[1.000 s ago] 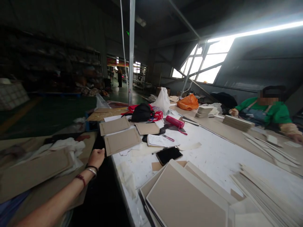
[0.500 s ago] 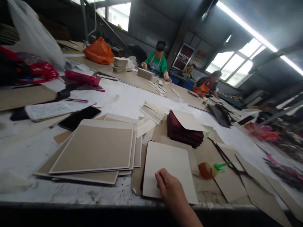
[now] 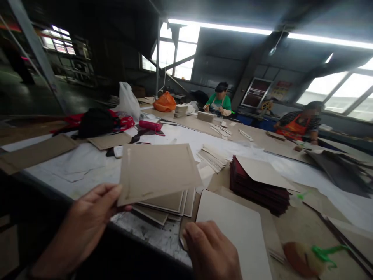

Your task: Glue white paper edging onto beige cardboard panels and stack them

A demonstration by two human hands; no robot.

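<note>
A beige cardboard panel (image 3: 160, 171) is raised at a tilt, with my left hand (image 3: 96, 214) pinching its lower left corner between thumb and fingers. Under it lies a pile of white-edged beige panels (image 3: 167, 202), partly hidden. My right hand (image 3: 214, 249) is closed, fingers curled together, over the lower left part of a white board (image 3: 233, 221); what the fingers hold, if anything, is hidden. Behind that board stands a stack of dark red covers (image 3: 256, 186) with a pale sheet (image 3: 265, 171) on top.
A rounded brown-and-tan object (image 3: 303, 258) with a green spout lies at right. Pale strips (image 3: 212, 157) lie mid-table. Farther off are a pink pouch (image 3: 150, 125), an orange bag (image 3: 164, 103) and two people at work, one in green (image 3: 223, 102), one in an orange apron (image 3: 295, 124).
My left hand has come into view holding up a cardboard panel above the pile. The view has swung left and levelled. My right hand now sits nearer the white board's left edge.
</note>
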